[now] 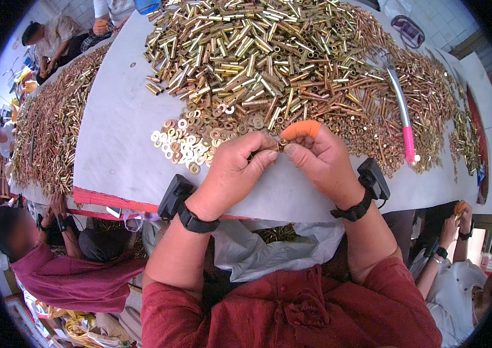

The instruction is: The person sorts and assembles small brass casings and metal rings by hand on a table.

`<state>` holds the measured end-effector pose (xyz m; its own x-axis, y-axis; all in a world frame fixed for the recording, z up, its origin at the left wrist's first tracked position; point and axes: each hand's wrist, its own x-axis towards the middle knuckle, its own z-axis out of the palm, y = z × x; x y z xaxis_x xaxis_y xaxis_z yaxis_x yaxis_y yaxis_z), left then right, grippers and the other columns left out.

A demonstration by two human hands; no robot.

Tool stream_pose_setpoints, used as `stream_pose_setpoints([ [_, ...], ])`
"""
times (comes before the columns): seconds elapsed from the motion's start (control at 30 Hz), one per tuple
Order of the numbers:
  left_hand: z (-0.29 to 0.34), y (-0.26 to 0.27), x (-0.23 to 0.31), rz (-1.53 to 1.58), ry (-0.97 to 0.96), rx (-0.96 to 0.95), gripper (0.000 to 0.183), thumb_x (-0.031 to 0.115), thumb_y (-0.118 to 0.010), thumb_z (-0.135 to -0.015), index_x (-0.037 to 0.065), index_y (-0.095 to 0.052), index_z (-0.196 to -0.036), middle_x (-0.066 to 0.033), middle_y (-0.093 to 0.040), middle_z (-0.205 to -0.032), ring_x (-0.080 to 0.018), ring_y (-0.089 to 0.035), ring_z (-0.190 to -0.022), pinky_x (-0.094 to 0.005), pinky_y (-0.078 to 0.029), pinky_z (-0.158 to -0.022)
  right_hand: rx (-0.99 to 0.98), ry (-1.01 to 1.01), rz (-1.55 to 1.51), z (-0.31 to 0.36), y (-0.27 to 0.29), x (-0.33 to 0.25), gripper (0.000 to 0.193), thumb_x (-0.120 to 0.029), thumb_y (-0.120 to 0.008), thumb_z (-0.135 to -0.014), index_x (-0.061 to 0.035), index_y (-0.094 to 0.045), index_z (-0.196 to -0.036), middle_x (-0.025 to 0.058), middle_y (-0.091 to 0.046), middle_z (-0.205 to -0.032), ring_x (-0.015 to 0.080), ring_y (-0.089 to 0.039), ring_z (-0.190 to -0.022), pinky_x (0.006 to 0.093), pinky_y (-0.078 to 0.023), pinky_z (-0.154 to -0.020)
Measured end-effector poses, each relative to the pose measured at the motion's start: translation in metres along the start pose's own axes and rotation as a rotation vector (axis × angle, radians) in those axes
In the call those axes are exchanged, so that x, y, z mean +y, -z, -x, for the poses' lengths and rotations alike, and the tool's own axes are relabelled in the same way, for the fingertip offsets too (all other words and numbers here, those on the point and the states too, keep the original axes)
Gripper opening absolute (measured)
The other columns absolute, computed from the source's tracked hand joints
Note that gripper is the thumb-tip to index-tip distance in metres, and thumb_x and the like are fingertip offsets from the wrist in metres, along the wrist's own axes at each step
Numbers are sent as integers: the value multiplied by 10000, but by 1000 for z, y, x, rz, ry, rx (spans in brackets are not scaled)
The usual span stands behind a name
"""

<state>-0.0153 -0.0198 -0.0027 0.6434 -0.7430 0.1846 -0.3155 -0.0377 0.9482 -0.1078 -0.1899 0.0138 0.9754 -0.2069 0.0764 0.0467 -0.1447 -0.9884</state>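
Note:
My left hand [240, 168] and my right hand [320, 159] meet over the near part of the table. Both are closed, thumbs and fingertips pinching a small brass-coloured metal piece [282, 142] between them. My fingers cover most of it, so its exact kind is hidden. An orange cover [302, 129] wraps my right forefinger. Just left of my left hand lies a spread of flat washers [190, 142], brass and silver in tone. Beyond my hands rises a large heap of brass-coloured metal tubes [251, 52]. Small nuts [368, 142] lie scattered to the right of my right hand.
A tool with a pink handle [406, 145] and metal shaft rests on the parts at right. An open white plastic sack [275, 255] hangs below the table edge, metal pieces inside. Another heap [54, 122] covers the left table. People [71, 267] sit at both sides.

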Motion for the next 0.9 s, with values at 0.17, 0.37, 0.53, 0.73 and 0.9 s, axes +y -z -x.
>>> stream_pose_setpoints([
  [0.17,0,-1,-2,15,22,14,111,63,-653,-867,9,-608,-954,-106,-649,-843,-207,-622,-771,-306,-491,-709,-30,-82,-148,-1,2,5,201,-80,-618,-920,-19,-576,-1107,0,-612,-908,51,-567,-793,202,-471,-687],
  [0.37,1,-1,-1,61,33,-5,127,123,-604,-937,-1,-608,-967,-31,-615,-824,-120,-586,-784,-267,-476,-733,-43,-191,-501,1,-2,15,229,-98,-621,-927,-41,-561,-1141,20,-598,-881,91,-545,-710,216,-448,-634],
  [0.53,1,-4,2,63,22,5,121,67,-637,-893,5,-609,-994,-72,-628,-827,-144,-595,-762,-278,-487,-711,-9,-173,-566,4,-1,16,200,-133,-585,-954,-46,-569,-1134,23,-601,-888,101,-550,-719,228,-452,-633],
  [0.73,3,-4,-4,233,115,3,114,124,-586,-952,16,-598,-986,-12,-612,-856,-93,-560,-797,-238,-450,-728,-16,-352,-1118,3,2,15,180,-220,-552,-983,-73,-591,-1079,18,-621,-892,113,-554,-714,238,-448,-618],
  [0.9,1,-4,2,200,143,15,68,59,-607,-919,3,-590,-955,-35,-603,-810,-104,-564,-754,-254,-465,-707,-4,-339,-1083,1,4,19,157,-247,-562,-980,-104,-603,-1029,19,-648,-934,103,-576,-755,232,-456,-628],
])
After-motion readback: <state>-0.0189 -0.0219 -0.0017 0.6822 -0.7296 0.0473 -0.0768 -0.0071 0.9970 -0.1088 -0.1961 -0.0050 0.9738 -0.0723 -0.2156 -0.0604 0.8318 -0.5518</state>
